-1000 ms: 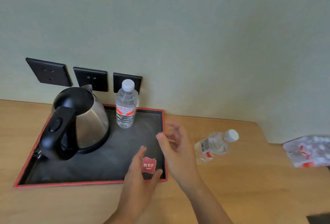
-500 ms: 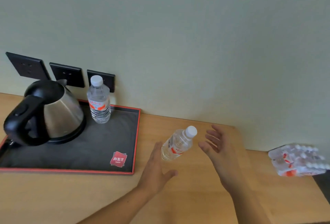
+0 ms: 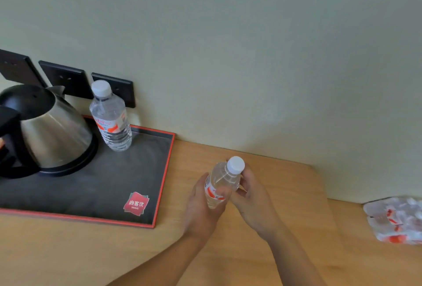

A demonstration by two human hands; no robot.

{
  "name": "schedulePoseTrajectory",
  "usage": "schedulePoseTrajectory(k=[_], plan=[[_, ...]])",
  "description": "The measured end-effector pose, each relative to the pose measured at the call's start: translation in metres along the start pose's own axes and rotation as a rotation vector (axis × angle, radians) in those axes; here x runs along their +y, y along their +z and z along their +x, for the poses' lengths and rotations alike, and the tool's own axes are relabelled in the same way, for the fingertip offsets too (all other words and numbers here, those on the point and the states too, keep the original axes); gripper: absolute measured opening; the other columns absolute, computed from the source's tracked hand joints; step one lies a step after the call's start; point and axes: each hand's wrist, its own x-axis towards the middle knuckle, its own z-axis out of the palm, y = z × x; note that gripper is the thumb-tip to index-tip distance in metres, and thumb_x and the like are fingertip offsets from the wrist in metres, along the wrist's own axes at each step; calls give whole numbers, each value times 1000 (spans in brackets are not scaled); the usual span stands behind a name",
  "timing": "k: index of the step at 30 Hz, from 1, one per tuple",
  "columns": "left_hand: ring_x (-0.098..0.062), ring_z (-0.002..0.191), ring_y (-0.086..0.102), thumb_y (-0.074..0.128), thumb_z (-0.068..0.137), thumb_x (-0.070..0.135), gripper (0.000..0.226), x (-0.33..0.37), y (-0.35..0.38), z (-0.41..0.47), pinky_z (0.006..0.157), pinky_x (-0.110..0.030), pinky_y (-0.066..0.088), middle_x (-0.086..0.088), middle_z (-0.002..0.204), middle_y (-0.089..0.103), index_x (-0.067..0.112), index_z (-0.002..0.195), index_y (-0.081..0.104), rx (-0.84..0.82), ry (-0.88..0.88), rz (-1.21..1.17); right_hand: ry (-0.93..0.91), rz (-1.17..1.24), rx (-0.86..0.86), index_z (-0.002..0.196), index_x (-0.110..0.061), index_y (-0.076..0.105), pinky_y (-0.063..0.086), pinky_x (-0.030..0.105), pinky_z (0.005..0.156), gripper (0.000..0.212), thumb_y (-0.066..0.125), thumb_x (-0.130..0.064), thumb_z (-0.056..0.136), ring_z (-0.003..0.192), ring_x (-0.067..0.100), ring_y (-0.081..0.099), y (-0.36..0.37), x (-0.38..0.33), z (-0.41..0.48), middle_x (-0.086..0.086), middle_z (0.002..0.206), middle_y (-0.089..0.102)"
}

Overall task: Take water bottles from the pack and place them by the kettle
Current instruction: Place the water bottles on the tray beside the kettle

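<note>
Head view: both hands wrapped on second bottle (image 3: 222, 182) over table's back edge, left hand (image 3: 203, 208) at label, right hand (image 3: 253, 196) near cap, likely steadying. First bottle (image 3: 110, 116) upright beside kettle (image 3: 48, 130) on tray (image 3: 163, 178); pack (image 3: 395, 219) at right edge.

Soft, even light is falling across my worktop (image 3: 285, 194) — shadows are staying faint. The kettle (image 3: 52, 130) is catching mild glare, and the far-right edge is blurring and bending.

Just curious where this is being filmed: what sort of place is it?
Probably a hotel room: a kettle stands on a logo-marked black tray with a water bottle beside it, below wall sockets on a wooden counter.
</note>
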Motion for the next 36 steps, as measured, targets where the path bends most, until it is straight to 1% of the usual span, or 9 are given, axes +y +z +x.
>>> schedulePoseTrajectory(k=[3, 7, 9, 14, 19, 22, 26, 29, 36], plan=[[1, 101, 67, 79, 74, 29, 63, 12, -20, 5, 78, -25, 56, 26, 110, 68, 56, 121, 49, -18, 27, 30, -13, -25, 12, 116, -41, 61, 57, 27, 90, 47, 76, -10, 85, 109, 4, 67, 10, -20, 8, -20, 112, 73], [8, 96, 67, 79, 73, 38, 65, 39, -65, 23, 75, -20, 55, 30, 110, 67, 56, 126, 46, 22, 80, 40, -122, -58, 8, 118, -45, 57, 56, 17, 83, 48, 75, -17, 85, 107, 2, 68, 34, -64, 29, -21, 113, 72], [7, 98, 66, 77, 73, 44, 64, 52, -92, 38, 79, -26, 57, 30, 112, 66, 53, 128, 45, 50, 109, 62, -181, -48, 22, 119, -44, 56, 54, 12, 79, 46, 75, -21, 84, 105, -1, 68, 50, -87, 43, -22, 113, 71], [-2, 114, 62, 76, 77, 35, 73, 54, -152, 82, 91, -33, 57, 20, 128, 62, 45, 141, 41, 101, 142, 75, -244, 15, 32, 112, -40, 59, 52, 8, 77, 40, 77, -16, 85, 103, -2, 69, 98, -113, 87, -22, 111, 72], [-4, 110, 63, 85, 77, 27, 68, 24, -177, 112, 92, -30, 55, 15, 119, 64, 35, 133, 47, 127, 139, 81, -233, 23, -23, 119, -32, 59, 54, 14, 80, 42, 76, -13, 86, 108, 1, 67, 134, -104, 124, -17, 115, 72], [-2, 118, 60, 86, 77, 22, 73, 7, -179, 121, 100, -30, 53, 17, 126, 62, 35, 136, 46, 118, 141, 63, -218, 11, -20, 122, -29, 58, 54, 16, 81, 43, 76, -14, 85, 108, 1, 67, 147, -92, 135, -15, 115, 72], [-4, 125, 56, 86, 77, 21, 78, -10, -175, 124, 106, -35, 50, 14, 135, 58, 32, 141, 42, 113, 133, 51, -206, -10, -18, 121, -33, 58, 52, 10, 79, 44, 76, -16, 84, 106, -2, 67, 156, -76, 140, -21, 113, 72], [-1, 127, 54, 86, 77, 21, 78, -17, -174, 127, 107, -34, 50, 17, 136, 57, 35, 141, 42, 107, 156, 38, -216, -11, 9, 120, -32, 58, 51, 8, 79, 44, 76, -20, 82, 106, -3, 66, 158, -68, 140, -22, 113, 71], [-5, 131, 52, 86, 78, 19, 80, -22, -171, 128, 111, -37, 46, 15, 139, 56, 37, 141, 41, 112, 160, 15, -214, 14, -10, 116, -33, 58, 53, 9, 78, 42, 75, -13, 82, 104, -4, 67, 157, -60, 137, -24, 109, 71]])
